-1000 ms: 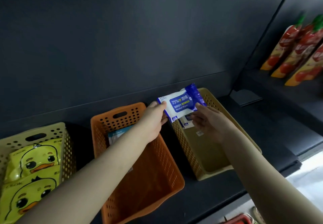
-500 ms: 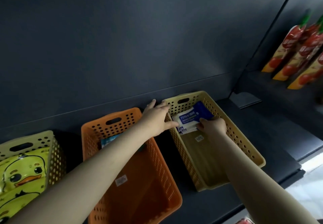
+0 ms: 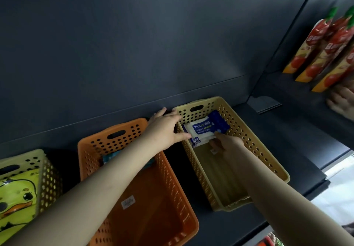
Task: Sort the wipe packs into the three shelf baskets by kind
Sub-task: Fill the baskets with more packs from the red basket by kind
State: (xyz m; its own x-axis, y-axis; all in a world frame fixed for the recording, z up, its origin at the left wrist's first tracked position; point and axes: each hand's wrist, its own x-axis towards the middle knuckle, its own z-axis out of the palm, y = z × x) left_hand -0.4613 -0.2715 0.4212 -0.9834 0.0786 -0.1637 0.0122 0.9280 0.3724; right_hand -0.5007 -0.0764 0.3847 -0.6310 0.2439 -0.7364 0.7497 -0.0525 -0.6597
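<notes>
One alcohol wipe pack [image 3: 205,128], airborne moments ago, now down in tan basket [image 3: 251,138] just beyond right hand [image 3: 228,144] pinching its edge; left hand [image 3: 164,130] spread on rim. Release remains.

- The blue-and-white wipe pack [image 3: 203,128] in the tan basket [image 3: 251,140] reads "75%" and "酒精", with "Alcohol Wipes" in smaller type beneath.
- The white sticker [image 3: 128,202] on the floor of the orange basket [image 3: 90,150] is too blurred to read.
</notes>
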